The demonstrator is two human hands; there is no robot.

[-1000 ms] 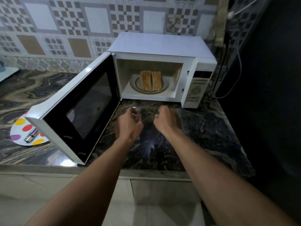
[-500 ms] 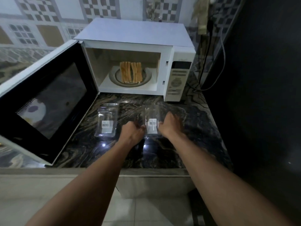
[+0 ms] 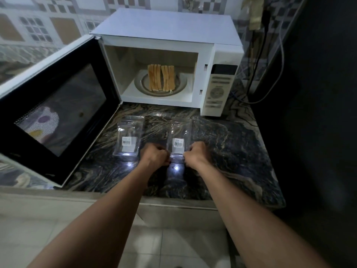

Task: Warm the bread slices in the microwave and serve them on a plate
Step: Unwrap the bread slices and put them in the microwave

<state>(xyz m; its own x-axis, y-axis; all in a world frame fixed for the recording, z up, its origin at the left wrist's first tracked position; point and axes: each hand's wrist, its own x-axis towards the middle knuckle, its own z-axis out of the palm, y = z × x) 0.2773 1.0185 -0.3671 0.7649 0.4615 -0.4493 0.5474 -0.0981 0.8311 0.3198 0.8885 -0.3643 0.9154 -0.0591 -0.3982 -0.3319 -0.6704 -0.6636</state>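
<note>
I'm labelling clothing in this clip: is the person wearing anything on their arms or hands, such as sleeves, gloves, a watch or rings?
Nothing worn shows. The left hand and right hand have no gloves; the fingers are mostly hidden, so rings cannot be ruled out. The left forearm and right forearm are bare down to the picture's lower edge: no sleeve, watch or bracelet.

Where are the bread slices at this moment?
In the head view, the bread slices stand on the turntable inside the open microwave, at top centre, behind the clear packets on the counter.
</note>
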